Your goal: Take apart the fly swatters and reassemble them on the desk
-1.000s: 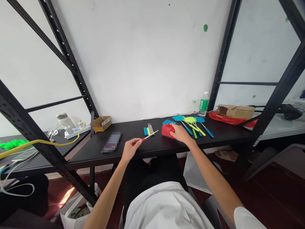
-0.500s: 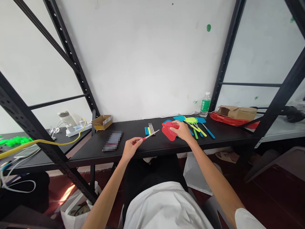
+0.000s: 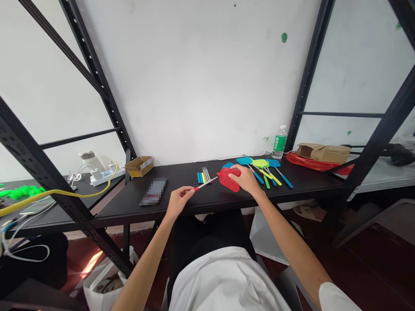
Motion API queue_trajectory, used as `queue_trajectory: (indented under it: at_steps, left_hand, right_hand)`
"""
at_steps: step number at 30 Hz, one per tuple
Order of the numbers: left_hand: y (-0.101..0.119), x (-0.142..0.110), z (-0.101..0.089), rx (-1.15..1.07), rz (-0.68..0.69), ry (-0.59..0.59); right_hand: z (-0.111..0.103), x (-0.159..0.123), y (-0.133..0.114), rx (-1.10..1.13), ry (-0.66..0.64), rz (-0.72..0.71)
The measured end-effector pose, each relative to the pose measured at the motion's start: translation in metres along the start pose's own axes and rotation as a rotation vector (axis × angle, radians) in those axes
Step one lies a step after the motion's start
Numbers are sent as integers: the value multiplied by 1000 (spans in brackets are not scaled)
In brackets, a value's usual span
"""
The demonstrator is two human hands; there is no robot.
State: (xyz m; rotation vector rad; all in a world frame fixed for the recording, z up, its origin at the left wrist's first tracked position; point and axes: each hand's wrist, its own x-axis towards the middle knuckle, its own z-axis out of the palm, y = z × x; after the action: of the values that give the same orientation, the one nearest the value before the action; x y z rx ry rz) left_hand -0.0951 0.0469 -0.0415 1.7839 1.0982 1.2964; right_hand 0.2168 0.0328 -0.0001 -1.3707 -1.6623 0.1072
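My left hand [image 3: 179, 201] is closed around the red grip of a fly swatter handle [image 3: 206, 183], whose thin metal rod points right and slightly up. The red mesh fly swatter head [image 3: 228, 181] is pinched in my right hand [image 3: 247, 178], its narrow neck turned left toward the rod's tip. Tip and neck are very close; I cannot tell if they touch. Behind the rod lie several loose handles [image 3: 203, 177] with blue and yellow grips and metal rods. To the right of my right hand, several blue and green fly swatters [image 3: 260, 163] lie fanned out.
A phone [image 3: 154, 191] and a small open cardboard box [image 3: 139, 166] are on the black table [image 3: 123, 199] at left. A water bottle [image 3: 279, 142] stands at the back right. Beyond it, a brown carton [image 3: 323, 153] rests on red plastic. Black metal posts frame both sides.
My right hand has turned the red head and shifted it slightly left, bringing its neck to the rod's tip. My left hand has barely moved.
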Motion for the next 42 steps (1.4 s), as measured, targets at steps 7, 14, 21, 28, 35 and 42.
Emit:
queue_trajectory:
  at_steps: [7, 14, 21, 28, 35, 42]
  left_hand:
    - [-4, 0, -1, 32, 5, -10]
    - [-4, 0, -1, 58, 23, -10]
    - [-3, 1, -4, 48, 36, 7]
    - [0, -1, -5, 55, 45, -16]
    - [-2, -1, -3, 82, 48, -12]
    - [-2, 1, 0, -4, 3, 30]
  right_hand:
    - [9, -3, -13, 31, -49, -48]
    - [21, -10, -25, -14, -111, -131]
    - [28, -13, -29, -53, -109, -177]
    - [28, -15, -33, -30, -125, -197]
    - [42, -19, -35, 28, -106, -151]
    - [54, -21, -17, 128, -162, -69]
